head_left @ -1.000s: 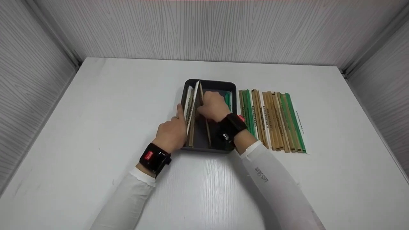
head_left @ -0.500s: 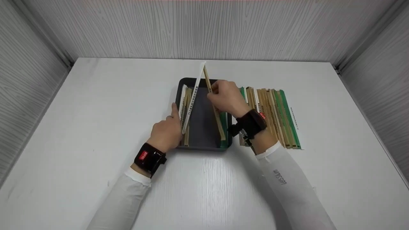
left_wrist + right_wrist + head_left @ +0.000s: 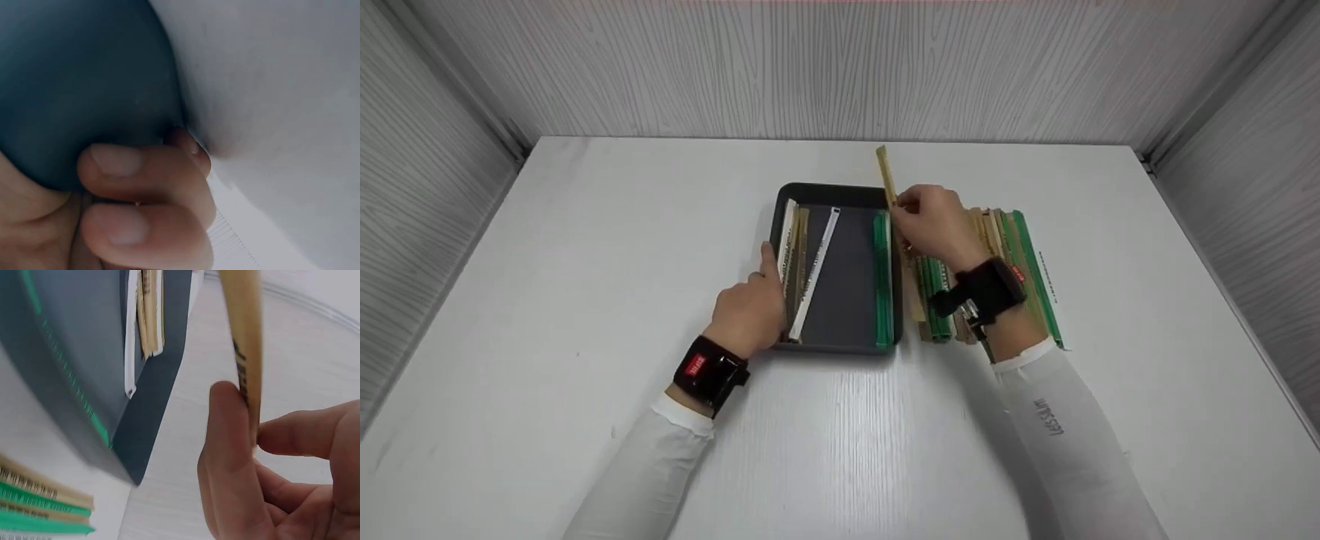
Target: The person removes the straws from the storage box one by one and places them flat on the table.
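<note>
Okay, right hand [image 3: 934, 217] has one brown strip [image 3: 244, 326] pinched between thumb and fingers, gap closed to its thickness, gripped in its far half. Strip sits at the tray's right wall, lower end just outside, beside the row of strips [image 3: 1031, 255] on the counter [image 3: 645, 240]. Left hand [image 3: 746, 311] braces the left side of the tray [image 3: 851, 300]: index straight along the wall, other fingers curled against it.

Doing it well: pinch lightly, it looks thin and bendable. Keep it lined up with the row and the trailing end high enough to clear the rim and the green strip [image 3: 882, 277] inside. Leave the slanted white strip [image 3: 815, 274] alone; keep the left hand's brace steady.

Hard to see: right hand and wrist cover part of the row, so no count. Left thumb hidden. Can't tell if the held strip's low end touches anything. Print unreadable.
</note>
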`<state>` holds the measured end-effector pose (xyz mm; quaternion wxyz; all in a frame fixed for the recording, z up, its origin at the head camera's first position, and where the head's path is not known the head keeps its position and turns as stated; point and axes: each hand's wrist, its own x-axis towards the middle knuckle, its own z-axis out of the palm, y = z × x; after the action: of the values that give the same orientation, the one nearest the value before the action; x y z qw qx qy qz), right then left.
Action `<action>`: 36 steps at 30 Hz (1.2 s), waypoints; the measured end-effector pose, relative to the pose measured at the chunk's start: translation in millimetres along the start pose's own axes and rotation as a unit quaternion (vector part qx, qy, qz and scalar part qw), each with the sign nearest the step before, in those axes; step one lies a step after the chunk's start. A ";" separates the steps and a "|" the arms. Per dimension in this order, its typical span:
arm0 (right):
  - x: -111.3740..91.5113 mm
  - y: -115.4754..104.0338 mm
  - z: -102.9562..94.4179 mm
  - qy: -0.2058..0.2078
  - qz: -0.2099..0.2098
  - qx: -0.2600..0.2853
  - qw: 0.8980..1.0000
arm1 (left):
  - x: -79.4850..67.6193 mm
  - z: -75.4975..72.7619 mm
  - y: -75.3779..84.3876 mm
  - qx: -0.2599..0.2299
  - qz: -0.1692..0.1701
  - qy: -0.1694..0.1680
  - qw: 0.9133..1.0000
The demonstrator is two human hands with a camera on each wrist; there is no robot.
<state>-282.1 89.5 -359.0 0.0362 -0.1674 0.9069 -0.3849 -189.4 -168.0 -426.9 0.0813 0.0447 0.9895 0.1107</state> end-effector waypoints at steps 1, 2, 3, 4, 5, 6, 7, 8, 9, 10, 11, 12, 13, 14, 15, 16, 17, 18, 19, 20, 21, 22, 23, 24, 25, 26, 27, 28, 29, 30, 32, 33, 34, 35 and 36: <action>0.1 5.2 -3.8 0.006 0.008 0.006 1.000 | -0.1 0.3 0.0 0.000 0.002 0.001 1.000; 0.0 10.5 -7.5 0.010 0.016 0.008 1.000 | -0.2 0.6 0.0 0.002 0.004 0.002 1.000; -0.3 15.7 -11.1 0.015 0.023 0.007 1.000 | -0.3 0.8 0.0 0.003 0.006 0.003 1.000; -0.2 20.5 -14.4 0.020 0.028 0.006 0.999 | -0.3 1.1 -0.1 0.005 0.008 0.005 1.000; -0.1 25.7 -17.2 0.022 0.037 0.011 0.999 | -0.3 1.2 0.1 0.006 0.009 0.006 1.000; -0.2 30.8 -19.7 0.023 0.044 0.014 0.999 | -0.4 1.2 0.2 0.007 0.009 0.007 1.000; -0.5 35.1 -21.7 0.025 0.054 0.016 0.998 | -0.3 1.2 0.3 0.008 0.009 0.008 1.000; -1.0 39.1 -23.4 0.027 0.063 0.017 0.998 | -0.1 1.1 0.5 0.008 0.007 0.008 1.000; -1.4 43.1 -24.6 0.029 0.073 0.019 0.997 | 0.0 1.0 0.6 0.007 0.007 0.007 1.000; -2.0 46.8 -25.4 0.030 0.082 0.021 0.996 | 0.3 1.1 0.6 0.006 0.006 0.007 1.000; -2.8 50.4 -25.5 0.030 0.092 0.024 0.995 | 0.5 1.2 0.7 0.006 0.006 0.007 1.000; -3.3 53.7 -25.2 0.030 0.095 0.010 0.995 | 0.5 1.4 0.4 0.005 0.005 0.006 1.000; -3.8 56.6 -24.5 0.030 0.098 0.003 0.995 | 0.5 1.6 0.0 0.004 0.004 0.006 1.000; -4.2 59.8 -23.8 0.031 0.099 -0.005 0.995 | 0.4 1.8 -0.2 0.003 0.004 0.006 1.000; -4.8 62.9 -22.8 0.031 0.100 -0.013 0.994 | 0.3 2.0 -0.4 0.002 0.004 0.005 1.000; -5.4 65.4 -21.6 0.033 0.101 -0.024 0.994 | 0.1 2.3 -0.6 0.002 0.005 0.005 1.000; -6.0 67.9 -20.5 0.036 0.101 -0.034 0.994 | 0.0 2.4 -0.7 0.002 0.005 0.004 1.000; -6.4 70.3 -19.4 0.038 0.100 -0.045 0.993 | -0.2 2.5 -0.7 0.001 0.005 0.004 1.000; -7.0 72.2 -18.3 0.040 0.101 -0.046 0.993 | -0.3 2.6 -0.9 0.001 0.005 0.004 1.000; -7.2 74.1 -17.2 0.040 0.101 -0.054 0.993 | -0.3 2.6 -0.8 0.000 0.005 0.005 1.000; -7.3 75.7 -16.0 0.041 0.101 -0.063 0.992 | -0.3 2.5 -0.9 0.000 0.004 0.005 1.000; -7.4 77.0 -14.8 0.041 0.101 -0.071 0.991 | 0.0 2.5 -0.9 -0.001 0.003 0.005 1.000; -7.2 78.4 -13.7 0.038 0.100 -0.078 0.991 | 0.1 2.2 -0.8 -0.002 0.003 0.006 1.000; -7.2 79.4 -12.6 0.034 0.100 -0.078 0.991 | 0.3 2.0 -0.7 -0.003 0.002 0.007 1.000; -7.1 80.4 -11.5 0.030 0.098 -0.078 0.992 | 0.3 1.7 -0.7 -0.004 0.002 0.007 1.000; -7.1 81.2 -10.4 0.027 0.098 -0.077 0.992 | 0.4 1.3 -0.4 -0.005 0.001 0.007 1.000; -7.0 82.1 -9.3 0.025 0.096 -0.074 0.992 | 0.5 1.0 -0.3 -0.006 0.001 0.007 1.000; -7.2 82.8 -8.3 0.023 0.093 -0.071 0.993 | 0.5 0.7 -0.1 -0.006 0.001 0.007 1.000; -7.1 83.5 -7.4 0.023 0.088 -0.068 0.993 | 0.5 0.4 -0.1 -0.007 0.001 0.007 1.000; -7.3 84.1 -6.6 0.023 0.086 -0.067 0.994 | 0.5 0.2 0.0 -0.007 0.000 0.005 1.000; -7.3 85.4 -5.1 0.027 0.079 -0.076 0.994 | 0.7 -0.1 0.4 -0.008 -0.002 0.002 1.000; -7.3 86.0 -4.6 0.029 0.077 -0.080 0.993 | 0.8 -0.2 0.4 -0.008 -0.002 0.000 1.000; -7.3 86.3 -4.3 0.031 0.074 -0.084 0.993 | 0.9 -0.4 0.5 -0.009 -0.003 -0.002 1.000; -7.4 86.7 -4.1 0.032 0.071 -0.087 0.993 | 1.1 -0.5 0.5 -0.009 -0.004 -0.003 1.000; -7.3 87.0 -3.9 0.033 0.070 -0.091 0.993 | 1.0 -0.6 0.7 -0.007 -0.005 -0.004 1.000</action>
<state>-300.0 150.9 -418.6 0.0180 -0.0937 0.9483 -0.3027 -190.4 -167.3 -426.3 0.0858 0.0398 0.9886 0.1176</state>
